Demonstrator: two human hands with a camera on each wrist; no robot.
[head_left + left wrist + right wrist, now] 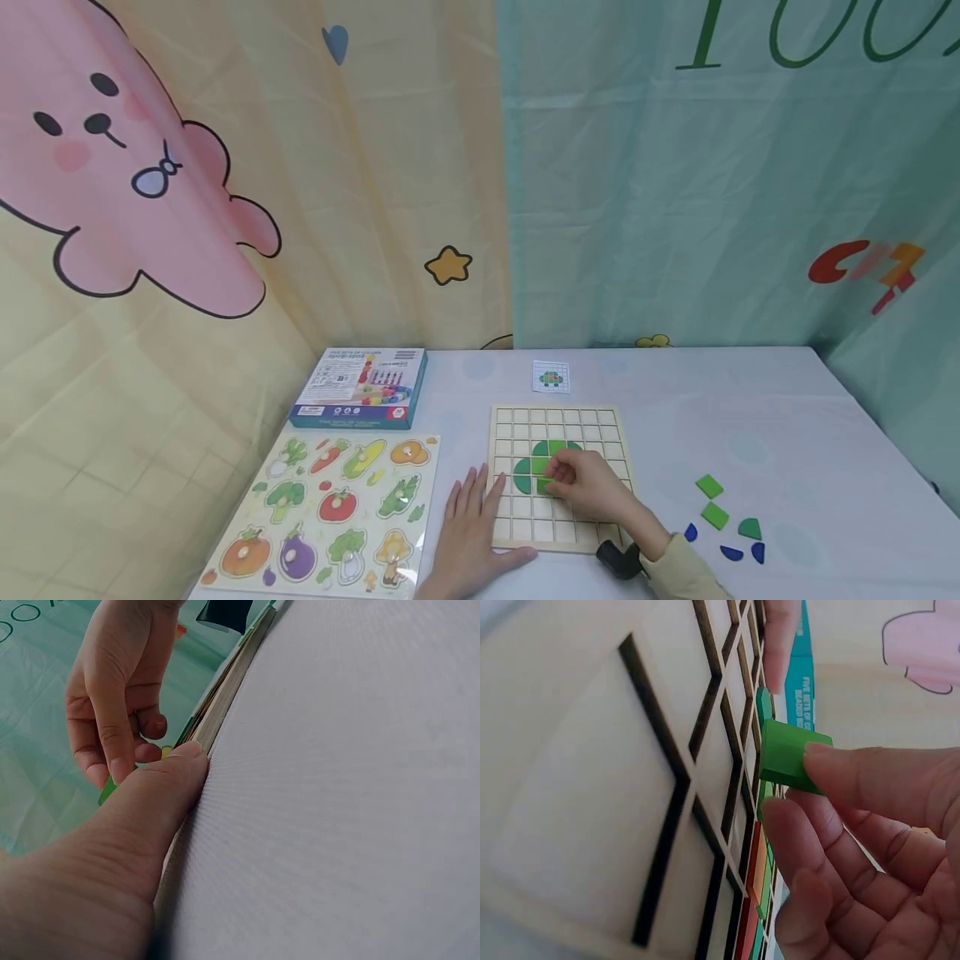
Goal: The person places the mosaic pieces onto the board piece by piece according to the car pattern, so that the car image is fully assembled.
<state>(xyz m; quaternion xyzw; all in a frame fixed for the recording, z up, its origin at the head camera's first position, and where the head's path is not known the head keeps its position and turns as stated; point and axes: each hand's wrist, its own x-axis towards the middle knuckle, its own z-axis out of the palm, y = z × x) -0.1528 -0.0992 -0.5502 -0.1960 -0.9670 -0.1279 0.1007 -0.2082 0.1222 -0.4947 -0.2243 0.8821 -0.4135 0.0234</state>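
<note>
A wooden grid board (521, 530) lies on the table with green square and dark green curved pieces (522, 476) set in its cells. My right hand (596, 485) is over the board's middle. Between thumb and fingertips it pinches a green square tile (784, 754), tilted just off the grid in the right wrist view. Red and orange pieces (756, 862) also show on the board there; in the head view that hand covers them. My left hand (471, 533) lies with fingers extended at the board's left edge, its thumb (161, 787) against the board's side.
Right of the board lie green square tiles (715, 516), a dark green piece (749, 528) and several blue pieces (731, 552). A small pattern card (551, 377) is behind the board. At left are a vegetable puzzle board (311, 487) and a blue-edged box (360, 387).
</note>
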